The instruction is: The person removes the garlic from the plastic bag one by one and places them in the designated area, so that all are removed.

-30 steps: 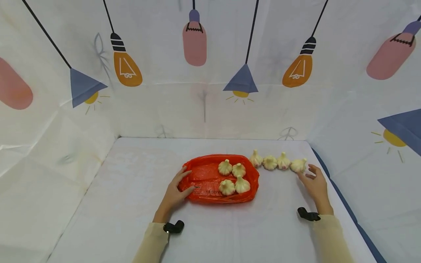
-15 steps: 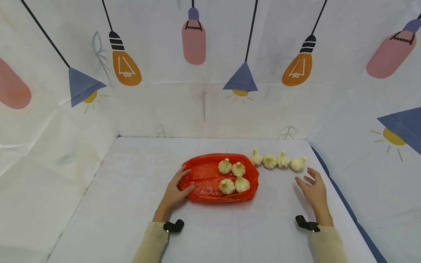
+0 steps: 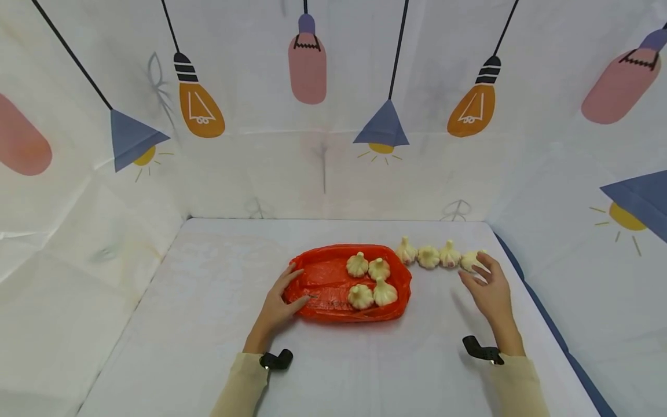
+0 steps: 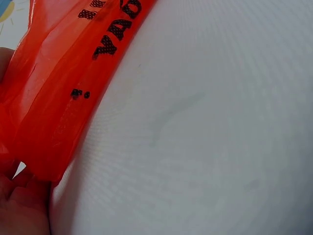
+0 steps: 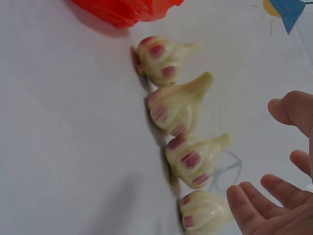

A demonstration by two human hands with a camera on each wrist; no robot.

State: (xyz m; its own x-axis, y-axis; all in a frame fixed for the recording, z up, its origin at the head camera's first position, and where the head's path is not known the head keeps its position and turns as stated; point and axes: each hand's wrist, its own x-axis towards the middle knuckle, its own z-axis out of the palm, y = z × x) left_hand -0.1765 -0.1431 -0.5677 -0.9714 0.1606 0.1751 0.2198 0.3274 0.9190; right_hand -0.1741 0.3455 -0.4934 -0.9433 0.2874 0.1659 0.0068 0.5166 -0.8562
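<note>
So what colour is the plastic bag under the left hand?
Bright orange-red, with black printed lettering; the bag shows best in the left wrist view.

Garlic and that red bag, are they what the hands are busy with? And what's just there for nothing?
Being worked with:
- red bag, left hand resting on its edge
- four garlic bulbs in the bag
- row of four garlic bulbs on the table, right hand open at the end one

Just there:
- white table
- lamp-picture backdrop
</note>
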